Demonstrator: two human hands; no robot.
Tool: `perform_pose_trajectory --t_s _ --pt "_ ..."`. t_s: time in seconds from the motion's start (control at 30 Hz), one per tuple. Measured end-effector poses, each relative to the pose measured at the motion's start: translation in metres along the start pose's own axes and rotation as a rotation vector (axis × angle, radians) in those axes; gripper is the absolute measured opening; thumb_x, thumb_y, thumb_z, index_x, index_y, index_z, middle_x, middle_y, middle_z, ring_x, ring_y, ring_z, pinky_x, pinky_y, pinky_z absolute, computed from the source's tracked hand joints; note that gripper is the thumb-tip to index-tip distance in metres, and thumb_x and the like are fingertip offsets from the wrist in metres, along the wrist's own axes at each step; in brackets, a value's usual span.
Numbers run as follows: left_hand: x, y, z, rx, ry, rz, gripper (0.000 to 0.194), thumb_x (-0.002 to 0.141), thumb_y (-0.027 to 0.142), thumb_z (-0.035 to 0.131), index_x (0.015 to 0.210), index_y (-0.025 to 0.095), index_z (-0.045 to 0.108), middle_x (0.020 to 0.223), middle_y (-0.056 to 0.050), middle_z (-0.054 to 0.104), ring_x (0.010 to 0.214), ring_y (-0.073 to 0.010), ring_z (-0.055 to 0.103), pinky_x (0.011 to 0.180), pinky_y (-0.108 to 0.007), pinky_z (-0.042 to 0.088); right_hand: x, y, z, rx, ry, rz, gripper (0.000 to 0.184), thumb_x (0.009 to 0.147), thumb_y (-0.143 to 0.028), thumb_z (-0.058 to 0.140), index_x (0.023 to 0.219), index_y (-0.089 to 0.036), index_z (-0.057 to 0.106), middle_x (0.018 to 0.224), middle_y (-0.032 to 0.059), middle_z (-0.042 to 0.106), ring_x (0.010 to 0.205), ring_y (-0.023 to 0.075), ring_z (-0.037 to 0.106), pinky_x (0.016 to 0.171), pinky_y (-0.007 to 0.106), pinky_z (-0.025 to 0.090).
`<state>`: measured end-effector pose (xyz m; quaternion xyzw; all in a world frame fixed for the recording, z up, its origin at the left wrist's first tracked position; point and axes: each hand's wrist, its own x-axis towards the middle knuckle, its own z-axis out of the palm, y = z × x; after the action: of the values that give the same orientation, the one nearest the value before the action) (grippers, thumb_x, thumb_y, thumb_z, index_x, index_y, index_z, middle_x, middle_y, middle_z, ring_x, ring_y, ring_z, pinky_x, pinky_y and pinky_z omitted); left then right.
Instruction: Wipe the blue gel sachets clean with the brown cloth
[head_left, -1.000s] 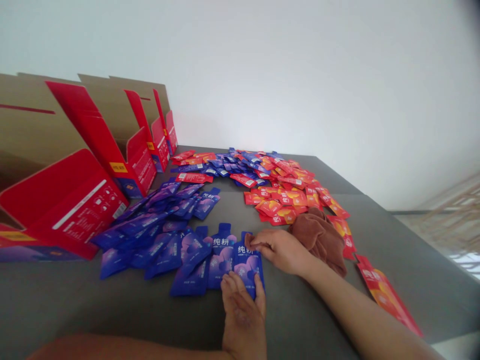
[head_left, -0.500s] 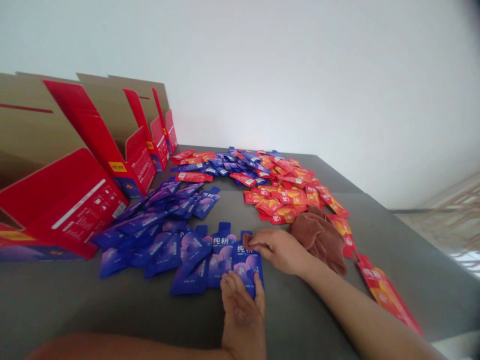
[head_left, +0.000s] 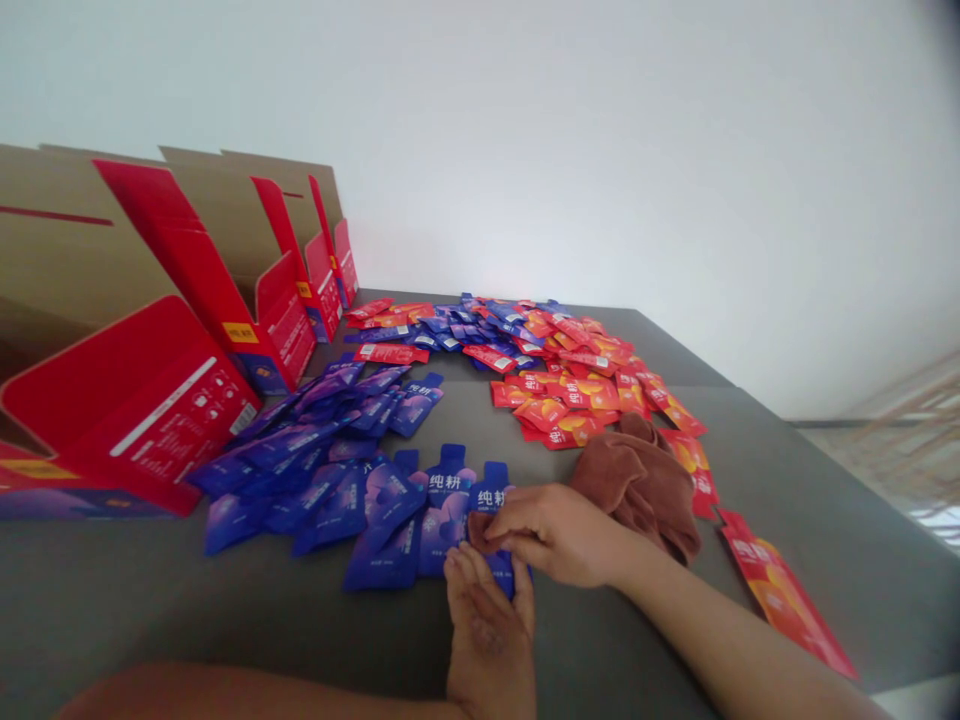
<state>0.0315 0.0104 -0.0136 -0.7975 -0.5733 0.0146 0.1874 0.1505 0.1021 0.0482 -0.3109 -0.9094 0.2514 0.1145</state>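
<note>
A blue sachet with a spout and white Chinese lettering [head_left: 491, 497] lies at the front of a spread of blue sachets [head_left: 315, 470]. My right hand [head_left: 551, 530] pinches it at mid-height, with the fingertips on its face. My left hand [head_left: 487, 635] rests with parted fingers on its lower end, which is mostly hidden. A neighbouring blue sachet [head_left: 446, 520] lies against its left side, touching my left fingertips. A folded brown towel [head_left: 637, 490] sits just right of my right hand.
Red and orange sachets [head_left: 570, 400] lie heaped beyond the towel, mixed with blue ones at the far side. Open red cardboard cartons [head_left: 142, 420] stand along the left of the grey table [head_left: 225, 610]. A long red sachet [head_left: 780, 590] lies near the right edge.
My right hand has slid down and toward me, from the top of the blue sachet to its middle, uncovering the spout. My left hand has barely moved.
</note>
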Motion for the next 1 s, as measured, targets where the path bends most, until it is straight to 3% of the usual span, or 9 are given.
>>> perform_pose_trajectory --t_s 0.23,0.3,0.5,0.57,0.87,1.0 --pt "0.0 -0.002 0.0 0.045 0.046 0.001 0.038 0.08 0.02 0.047 0.116 0.021 0.055 0.107 -0.019 0.065 0.102 -0.0273 0.058 0.092 -0.051 0.042 0.0 0.023 -0.005 -0.074 0.159 0.24 0.019 0.084 -0.016 0.048 0.095 -0.021 0.063 0.089 0.0015 0.064 0.083 0.0137 0.057 0.072 0.023 0.039" --pt "0.0 -0.001 0.0 0.072 0.037 0.003 0.038 0.079 0.019 0.048 0.116 0.022 0.055 0.107 -0.019 0.065 0.102 -0.0276 0.058 0.091 -0.051 0.042 0.0 0.02 -0.006 -0.072 0.145 0.22 0.018 0.085 -0.015 0.048 0.094 -0.02 0.063 0.088 0.0016 0.064 0.081 0.0134 0.057 0.072 0.022 0.039" --pt "0.0 -0.001 -0.001 0.074 -0.035 0.031 0.037 0.078 0.021 0.049 0.115 0.024 0.056 0.11 -0.017 0.064 0.105 -0.028 0.056 0.093 -0.053 0.04 0.0 -0.003 -0.003 0.009 -0.04 -0.037 0.016 0.085 -0.018 0.049 0.092 -0.02 0.063 0.088 0.0011 0.065 0.083 0.0129 0.056 0.075 0.022 0.038" --pt "0.0 0.0 -0.001 0.062 -0.028 0.028 0.037 0.078 0.021 0.049 0.115 0.023 0.056 0.11 -0.018 0.064 0.105 -0.0283 0.056 0.094 -0.053 0.039 0.0 -0.003 -0.003 0.002 -0.042 -0.026 0.016 0.086 -0.019 0.049 0.092 -0.02 0.063 0.088 0.0011 0.065 0.083 0.0132 0.056 0.074 0.022 0.038" --pt "0.0 -0.001 0.004 -0.016 0.041 -0.002 0.038 0.079 0.022 0.049 0.117 0.022 0.054 0.107 -0.017 0.066 0.103 -0.0272 0.058 0.091 -0.054 0.042 -0.001 0.022 -0.005 -0.111 0.163 0.268 0.019 0.085 -0.017 0.047 0.095 -0.022 0.063 0.089 0.0016 0.064 0.083 0.0143 0.057 0.072 0.023 0.039" --pt "-0.001 -0.002 0.003 0.016 0.033 0.009 0.038 0.079 0.022 0.048 0.117 0.022 0.054 0.107 -0.017 0.066 0.102 -0.0269 0.058 0.091 -0.052 0.042 -0.001 0.007 -0.005 -0.062 0.078 0.121 0.018 0.085 -0.017 0.047 0.093 -0.02 0.063 0.09 0.0023 0.065 0.083 0.0136 0.057 0.073 0.023 0.039"
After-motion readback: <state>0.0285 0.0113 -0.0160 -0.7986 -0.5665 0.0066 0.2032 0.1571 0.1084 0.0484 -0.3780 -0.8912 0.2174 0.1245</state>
